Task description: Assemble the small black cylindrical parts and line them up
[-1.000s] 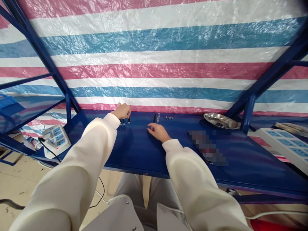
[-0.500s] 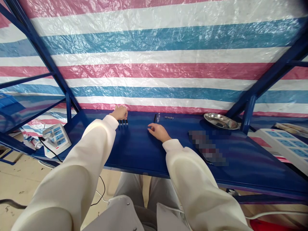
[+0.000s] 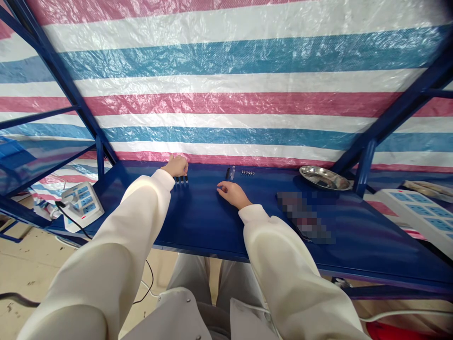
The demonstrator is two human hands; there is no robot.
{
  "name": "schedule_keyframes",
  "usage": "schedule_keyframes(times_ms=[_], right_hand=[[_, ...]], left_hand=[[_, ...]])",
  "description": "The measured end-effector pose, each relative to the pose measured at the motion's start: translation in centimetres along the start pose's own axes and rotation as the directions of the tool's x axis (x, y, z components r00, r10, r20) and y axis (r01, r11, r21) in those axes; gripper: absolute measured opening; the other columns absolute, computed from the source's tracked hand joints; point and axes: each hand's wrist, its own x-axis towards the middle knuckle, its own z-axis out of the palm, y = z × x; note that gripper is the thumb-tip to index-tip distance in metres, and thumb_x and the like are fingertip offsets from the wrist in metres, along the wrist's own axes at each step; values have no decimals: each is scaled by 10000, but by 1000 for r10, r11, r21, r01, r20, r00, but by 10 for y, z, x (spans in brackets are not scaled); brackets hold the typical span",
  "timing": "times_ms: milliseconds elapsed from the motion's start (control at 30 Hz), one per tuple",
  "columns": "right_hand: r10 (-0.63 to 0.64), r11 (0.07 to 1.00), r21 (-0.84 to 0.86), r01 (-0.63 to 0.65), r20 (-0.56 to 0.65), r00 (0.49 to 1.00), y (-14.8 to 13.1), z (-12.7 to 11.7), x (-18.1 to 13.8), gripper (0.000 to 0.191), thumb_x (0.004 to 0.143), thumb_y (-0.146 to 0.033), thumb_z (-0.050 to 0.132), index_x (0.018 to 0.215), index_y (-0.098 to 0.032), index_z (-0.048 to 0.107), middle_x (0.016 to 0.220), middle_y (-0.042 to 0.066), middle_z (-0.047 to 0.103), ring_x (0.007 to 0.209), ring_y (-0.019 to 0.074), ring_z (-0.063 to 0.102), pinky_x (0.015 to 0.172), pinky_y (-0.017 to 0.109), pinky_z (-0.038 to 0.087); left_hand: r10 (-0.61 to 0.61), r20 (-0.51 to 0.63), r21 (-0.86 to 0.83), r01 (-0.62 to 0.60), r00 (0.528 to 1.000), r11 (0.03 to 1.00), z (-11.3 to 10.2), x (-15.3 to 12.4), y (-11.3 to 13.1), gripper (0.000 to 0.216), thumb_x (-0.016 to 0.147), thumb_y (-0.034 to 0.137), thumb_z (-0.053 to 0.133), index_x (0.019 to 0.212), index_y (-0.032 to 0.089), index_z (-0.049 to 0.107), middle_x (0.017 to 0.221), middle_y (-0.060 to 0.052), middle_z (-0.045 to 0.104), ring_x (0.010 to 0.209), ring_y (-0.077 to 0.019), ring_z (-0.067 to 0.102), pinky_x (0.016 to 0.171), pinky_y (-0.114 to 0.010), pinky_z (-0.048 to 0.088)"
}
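My left hand (image 3: 175,165) reaches to the back of the blue shelf (image 3: 212,222), fingers curled down over a short row of small dark upright tubes (image 3: 181,180); whether it grips one is hidden. My right hand (image 3: 231,193) rests on the shelf, fingers loosely curled, holding nothing I can see. Just beyond it stand a dark tube and a clear one (image 3: 230,174), and a row of several tiny metal pieces (image 3: 248,173) lies to their right.
A steel dish (image 3: 324,178) sits at the back right beside a blue post (image 3: 361,170). A blurred flat item (image 3: 305,218) lies right of my right arm. White power strips sit at far left (image 3: 79,203) and far right (image 3: 417,212). Striped tarp (image 3: 226,85) behind.
My left hand has drawn back slightly to the left and lowered over the row of dark tubes. The right hand has stayed put.
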Motion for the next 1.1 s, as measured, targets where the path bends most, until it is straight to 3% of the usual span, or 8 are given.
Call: schedule_keyframes(times_ms=[400, 500, 633, 800, 967, 1100], right_hand=[[23, 999, -26, -23, 9, 1000, -2, -2, 0, 177, 806, -243, 554, 943, -189, 653, 730, 15, 649, 653, 135, 575, 647, 246, 410], [99, 988, -114, -102, -29, 995, -5, -5, -1, 179, 820, -224, 524, 933, -189, 658, 775, 38, 668, 722, 163, 596, 682, 272, 407], [231, 939, -228, -256, -133, 964, -7, -8, -2, 215, 829, -194, 485, 938, -162, 667, 880, 107, 665, 870, 227, 586, 727, 326, 401], [346, 880, -297, -370, -131, 929, -8, -9, -4, 276, 843, -238, 482, 1054, -174, 648, 1090, 162, 589, 1056, 286, 505, 814, 392, 392], [389, 856, -325, -402, -107, 915, -8, -5, -5, 378, 867, -282, 452, 1208, -170, 569, 1256, 160, 522, 1171, 283, 432, 913, 445, 353], [396, 863, -305, -403, -85, 914, -6, -2, -3, 397, 882, -270, 408, 1244, -174, 540, 1334, 148, 483, 1240, 270, 380, 975, 470, 301]], left_hand=[[-10, 23, 59, 8, 1000, 998, -3, -3, 0, 114, 623, 222, 703, 717, 170, 665, 924, -93, 638, 980, -277, 527, 926, -460, 337], [41, -72, 59, -37, 997, 998, -8, -6, 10, 175, 706, 228, 640, 866, 162, 661, 998, -104, 630, 1011, -281, 529, 920, -456, 325], [199, -223, 6, -202, 954, 979, -8, -11, 43, 269, 829, 221, 488, 1059, 167, 616, 1097, -109, 610, 1051, -261, 529, 927, -425, 315], [272, -199, -69, -290, 942, 955, 21, -10, 92, 470, 839, 236, 479, 1307, 197, 449, 1255, -122, 529, 1135, -275, 486, 916, -399, 354], [138, -118, -84, -149, 983, 985, 60, 1, 114, 579, 876, 225, 392, 1429, 225, 223, 1318, -120, 462, 1157, -264, 457, 901, -408, 374], [79, -83, -95, -87, 993, 992, 77, 13, 119, 611, 870, 205, 372, 1446, 231, 170, 1331, -118, 442, 1158, -272, 447, 890, -419, 378]])
